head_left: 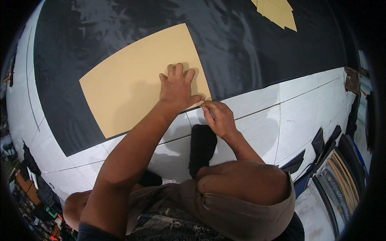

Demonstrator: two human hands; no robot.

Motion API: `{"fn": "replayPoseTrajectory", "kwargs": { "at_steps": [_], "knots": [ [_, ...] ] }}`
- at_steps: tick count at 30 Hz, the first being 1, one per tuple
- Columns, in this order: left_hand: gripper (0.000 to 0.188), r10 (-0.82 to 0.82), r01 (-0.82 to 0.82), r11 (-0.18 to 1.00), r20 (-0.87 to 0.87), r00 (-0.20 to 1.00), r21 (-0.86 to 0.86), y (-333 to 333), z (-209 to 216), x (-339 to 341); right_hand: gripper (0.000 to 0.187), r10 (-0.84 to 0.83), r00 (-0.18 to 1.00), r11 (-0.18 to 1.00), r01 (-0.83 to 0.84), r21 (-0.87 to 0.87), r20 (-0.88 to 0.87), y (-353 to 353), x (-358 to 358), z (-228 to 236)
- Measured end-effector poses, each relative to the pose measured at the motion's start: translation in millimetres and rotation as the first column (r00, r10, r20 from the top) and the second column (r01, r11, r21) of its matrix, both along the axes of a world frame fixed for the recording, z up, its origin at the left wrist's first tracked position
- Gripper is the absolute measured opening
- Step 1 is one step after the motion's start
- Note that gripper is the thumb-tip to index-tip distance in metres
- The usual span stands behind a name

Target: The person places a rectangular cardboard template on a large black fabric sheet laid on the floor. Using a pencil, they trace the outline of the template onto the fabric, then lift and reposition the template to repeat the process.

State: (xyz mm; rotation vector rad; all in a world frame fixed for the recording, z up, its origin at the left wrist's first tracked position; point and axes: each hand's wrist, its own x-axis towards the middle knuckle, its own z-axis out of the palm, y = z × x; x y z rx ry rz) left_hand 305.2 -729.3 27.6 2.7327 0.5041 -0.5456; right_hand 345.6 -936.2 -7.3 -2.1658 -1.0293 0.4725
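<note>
While clutter (30, 193) crowds the far left, pale floor tiles (86, 174) run in from that side to a wide black cloth (60, 88), spread flat and reaching past the top of the view. On the cloth's near part lies a big tan card (124, 84) with a curved top, its lower edge close along the cloth's near edge. Towards the card's right side, the left hand (177, 88) presses flat on it, fingers spread apart, thumb pointing to the lower right corner. Just beside that thumb, the right hand (221, 118) has thumb and finger pinched together on what seems a slim tool (206, 103), mostly hidden, at that corner. Judging by this, the work looks early: the card is laid and held down, but no line or cut can be made out on the cloth around it, so the other sides seem left to do. A black sock (202, 146) shows below the right hand. Farther right, smaller tan cards (277, 12) lie on the cloth at the top, touched by neither hand, and dark sheets (341, 180) lean at the far right.
</note>
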Motion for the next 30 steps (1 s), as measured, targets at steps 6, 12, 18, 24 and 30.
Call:
{"fn": "replayPoseTrajectory", "kwargs": {
  "at_steps": [6, 12, 18, 24, 30],
  "knots": [
    [0.088, 0.026, -0.021, 0.997, -0.069, 0.997, 0.079, -8, -1, 6, 0.014, -0.151, 0.985, 0.989, 0.15, -0.019, -0.08, -9, 11, 7],
    [0.105, 0.063, -0.056, 0.996, -0.117, 0.991, 0.064, -8, 4, 11, 0.013, -0.166, 0.985, 0.986, 0.164, -0.045, -0.051, -12, 11, 8],
    [0.124, 0.064, -0.05, 0.995, -0.155, 0.986, 0.09, -8, 1, 13, 0.013, -0.152, 0.987, 0.988, 0.151, -0.025, -0.049, -12, 12, 8],
    [0.126, 0.067, -0.055, 0.995, -0.144, 0.987, 0.083, -7, 2, 13, 0.013, -0.051, 0.999, 0.997, 0.052, -0.065, 0.012, -10, 16, 10],
    [0.125, 0.055, -0.042, 0.994, -0.131, 0.99, 0.106, -9, 1, 12, 0.012, 0.129, 0.965, 0.992, -0.126, -0.031, 0.23, 30, 52, 0]
  ]
}}
